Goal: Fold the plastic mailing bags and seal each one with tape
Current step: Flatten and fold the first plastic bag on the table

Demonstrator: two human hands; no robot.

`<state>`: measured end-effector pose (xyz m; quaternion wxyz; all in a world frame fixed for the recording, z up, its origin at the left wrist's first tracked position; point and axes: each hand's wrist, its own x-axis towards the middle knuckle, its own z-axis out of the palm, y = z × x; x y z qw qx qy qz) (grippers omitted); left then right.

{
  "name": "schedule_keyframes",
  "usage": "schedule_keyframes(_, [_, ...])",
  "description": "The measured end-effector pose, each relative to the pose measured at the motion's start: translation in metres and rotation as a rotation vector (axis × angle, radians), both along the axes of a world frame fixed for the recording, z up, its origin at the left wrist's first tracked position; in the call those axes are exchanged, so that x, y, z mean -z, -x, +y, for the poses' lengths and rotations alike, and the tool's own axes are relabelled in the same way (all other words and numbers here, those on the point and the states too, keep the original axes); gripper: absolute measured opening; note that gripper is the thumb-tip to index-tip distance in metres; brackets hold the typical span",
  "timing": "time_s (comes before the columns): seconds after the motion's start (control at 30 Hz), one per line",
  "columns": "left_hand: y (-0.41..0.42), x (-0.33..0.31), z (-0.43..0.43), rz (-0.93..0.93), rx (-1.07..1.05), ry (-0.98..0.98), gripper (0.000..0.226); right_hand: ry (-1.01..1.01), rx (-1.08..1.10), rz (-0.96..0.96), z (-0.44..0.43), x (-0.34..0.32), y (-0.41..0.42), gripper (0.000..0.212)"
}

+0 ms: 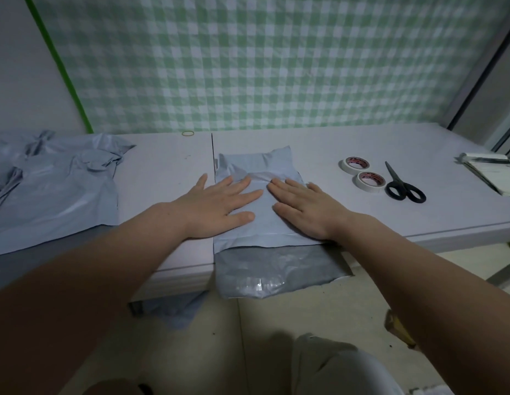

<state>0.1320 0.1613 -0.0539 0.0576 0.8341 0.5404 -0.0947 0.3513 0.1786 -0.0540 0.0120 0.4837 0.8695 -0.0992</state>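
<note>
Pressing down, the left grip [219, 205] and right grip [303, 208] lie flat-fingered, holding nothing, on the mailing bag [256, 162] at centre frame, its dark flap hanging off the worktop [168, 172]. Likely thin, light, slippery film: pinch its edges.

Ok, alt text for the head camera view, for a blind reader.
A person's left hand and right hand press flat on a pale grey plastic mailing bag overhanging the near edge of a grey table. Two white tape rolls and black scissors lie to its right; crumpled grey plastic bags at left.
</note>
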Motion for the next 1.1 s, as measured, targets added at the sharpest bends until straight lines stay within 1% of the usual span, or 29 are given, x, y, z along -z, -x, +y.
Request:
schedule_keyframes(0.27, [0.015, 0.004, -0.019, -0.001, -0.016, -0.007, 0.077, -0.011, 0.034, -0.009, -0.019, -0.003, -0.014, 0.055])
schedule_keyframes(0.4, [0.017, 0.003, -0.032, -0.022, 0.001, -0.030, 0.067, -0.037, 0.036, 0.026, -0.030, -0.002, -0.023, 0.053])
schedule_keyframes(0.47, [0.020, 0.007, -0.040, -0.106, 0.072, -0.045, 0.067, -0.058, 0.025, 0.053, -0.037, -0.001, -0.028, 0.052])
schedule_keyframes(0.53, [0.021, 0.012, -0.049, -0.268, 0.126, -0.053, 0.072, -0.075, 0.004, 0.083, -0.044, 0.001, -0.034, 0.051])
schedule_keyframes(0.6, [0.021, 0.017, -0.059, -0.403, 0.118, -0.074, 0.064, -0.095, -0.024, 0.113, -0.052, 0.004, -0.040, 0.051])
schedule_keyframes(0.67, [0.021, 0.018, -0.069, -0.468, 0.096, -0.104, 0.057, -0.137, -0.060, 0.128, -0.061, 0.006, -0.044, 0.056])
schedule_keyframes(0.7, [0.021, 0.018, -0.075, -0.458, 0.101, -0.106, 0.059, -0.163, -0.075, 0.128, -0.064, 0.007, -0.045, 0.063])
schedule_keyframes(0.73, [0.021, 0.016, -0.080, -0.407, 0.116, -0.098, 0.067, -0.185, -0.089, 0.122, -0.068, 0.008, -0.047, 0.073])
schedule_keyframes(0.87, [0.021, 0.008, -0.095, -0.049, 0.167, -0.055, 0.096, -0.211, -0.152, 0.045, -0.073, 0.016, -0.058, 0.103])
schedule_keyframes(0.97, [0.020, 0.006, -0.098, 0.110, 0.183, -0.088, 0.115, -0.270, -0.219, -0.054, -0.072, 0.023, -0.066, 0.119])
schedule_keyframes(1.03, [0.021, 0.008, -0.099, 0.143, 0.183, -0.132, 0.115, -0.321, -0.229, -0.133, -0.071, 0.026, -0.068, 0.122])
schedule_keyframes(1.07, [0.022, 0.011, -0.098, 0.111, 0.190, -0.161, 0.107, -0.348, -0.227, -0.140, -0.072, 0.028, -0.068, 0.121])
schedule_keyframes(1.1, [0.023, 0.014, -0.097, 0.050, 0.208, -0.199, 0.094, -0.371, -0.219, -0.123, -0.072, 0.030, -0.068, 0.118])
